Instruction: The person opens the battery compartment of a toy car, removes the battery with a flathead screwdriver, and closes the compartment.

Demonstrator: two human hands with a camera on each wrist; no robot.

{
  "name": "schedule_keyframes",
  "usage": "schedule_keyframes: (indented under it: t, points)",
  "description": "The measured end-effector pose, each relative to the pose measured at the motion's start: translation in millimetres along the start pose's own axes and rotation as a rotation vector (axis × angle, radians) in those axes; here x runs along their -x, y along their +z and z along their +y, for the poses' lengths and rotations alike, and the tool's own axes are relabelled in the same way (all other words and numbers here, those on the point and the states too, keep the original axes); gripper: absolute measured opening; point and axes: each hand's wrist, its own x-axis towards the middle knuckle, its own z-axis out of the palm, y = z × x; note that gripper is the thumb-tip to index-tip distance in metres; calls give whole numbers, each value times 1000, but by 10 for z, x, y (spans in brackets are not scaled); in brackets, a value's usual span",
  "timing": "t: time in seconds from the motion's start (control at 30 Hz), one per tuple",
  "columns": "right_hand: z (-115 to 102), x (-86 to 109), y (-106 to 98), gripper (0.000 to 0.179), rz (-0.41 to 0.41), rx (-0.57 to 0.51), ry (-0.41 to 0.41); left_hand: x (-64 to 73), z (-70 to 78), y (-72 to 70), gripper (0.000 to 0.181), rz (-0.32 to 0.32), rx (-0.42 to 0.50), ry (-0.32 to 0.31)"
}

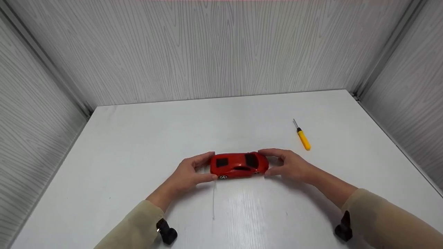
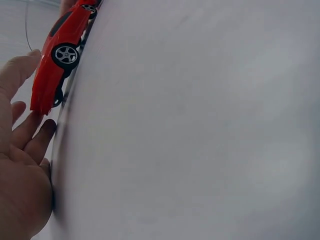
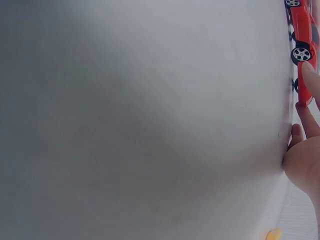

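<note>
A red toy car [image 1: 236,159] with dark windows and silver-spoked wheels stands on the white tabletop. My left hand [image 1: 186,175] holds its left end, thumb at the near corner and fingers at the far one. At the opposite end, my right hand [image 1: 293,166] grips the car the same way between thumb and fingers. The left wrist view shows the car [image 2: 49,82] from the side, its wheels down at the table surface. In the right wrist view, the thumb [image 3: 311,80] lies against the car's side.
A screwdriver [image 1: 304,139] with a yellow handle and thin metal shaft lies beyond my right hand. The white table [image 1: 155,131] is bounded by pale wood-grain panels [image 1: 214,52] at the back and both sides. A thin line [image 1: 214,200] runs along the tabletop near the car.
</note>
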Motion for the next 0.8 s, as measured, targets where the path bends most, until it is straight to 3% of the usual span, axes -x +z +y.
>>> schedule_keyframes:
  t: [0.33,0.8]
  points:
    - [9,64,61,65,8,31,23,30,-74,114,72,8,-73,-1]
    - [1,48,80,65,13,40,33,55,-47,89,72,7,-94,-20]
